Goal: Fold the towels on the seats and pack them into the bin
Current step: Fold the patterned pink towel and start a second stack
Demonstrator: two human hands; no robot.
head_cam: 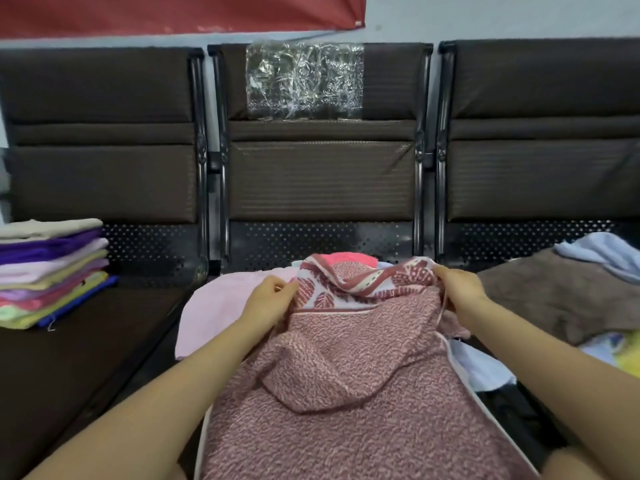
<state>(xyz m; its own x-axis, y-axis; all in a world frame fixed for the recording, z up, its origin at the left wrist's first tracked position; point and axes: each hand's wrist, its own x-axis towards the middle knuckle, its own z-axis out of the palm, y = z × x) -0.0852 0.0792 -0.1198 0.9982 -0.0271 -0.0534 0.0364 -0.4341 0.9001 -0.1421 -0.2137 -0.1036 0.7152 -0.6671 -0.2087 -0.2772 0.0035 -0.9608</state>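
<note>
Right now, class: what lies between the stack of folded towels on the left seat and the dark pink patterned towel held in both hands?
In the head view, bare brown seat cushion, then a pale pink towel.

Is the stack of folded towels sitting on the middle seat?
No, the stack of folded towels sits on the left seat, beside the middle one.

The near end of the red patterned towel [346, 393] is running off the bottom edge, and it is covering most of the coral towel [353, 259] and white cloth [481, 372] beneath. The folded stack [52, 271] is being cut by the left edge, the brown towel [561, 292] by the right. Fingertips of both hands are sinking into the folds, out of sight
</note>
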